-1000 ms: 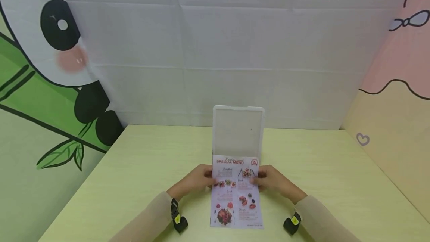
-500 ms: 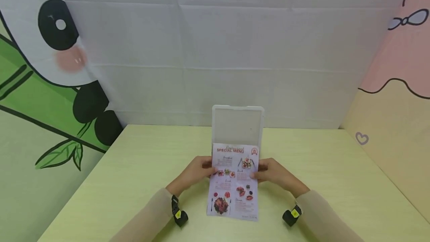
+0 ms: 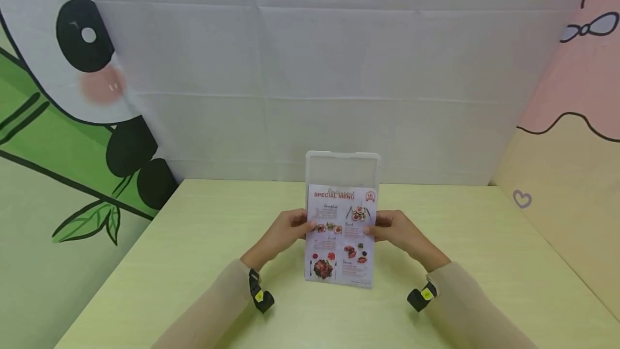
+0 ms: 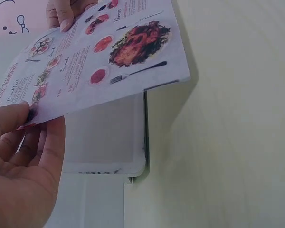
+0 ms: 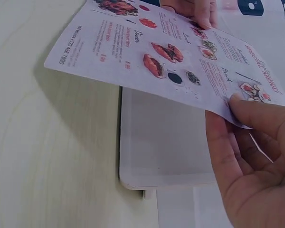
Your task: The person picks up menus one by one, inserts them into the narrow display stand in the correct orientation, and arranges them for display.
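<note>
A printed menu sheet (image 3: 340, 246) with food pictures is held upright by both hands, one at each side edge. My left hand (image 3: 289, 232) pinches its left edge, thumb in front and fingers behind. At the right edge, my right hand (image 3: 393, 233) grips it the same way. Behind the sheet stands a white-framed display stand (image 3: 344, 170), its top part showing above the menu. In the left wrist view the menu's lower edge hangs in front of the stand's pale panel (image 4: 104, 137). The right wrist view shows a gap between the sheet and the panel (image 5: 166, 142).
The pale yellow tabletop (image 3: 218, 220) spreads around the stand. A white sheet backdrop (image 3: 339, 69) hangs at the back. Painted cartoon panels flank it, with a green design (image 3: 97, 176) at left and a pink one (image 3: 571, 90) at right. Each wrist wears a small black camera.
Both hands have raised the menu sheet up and forward toward the stand, so it covers more of the stand's panel. The stand has stayed in place.
</note>
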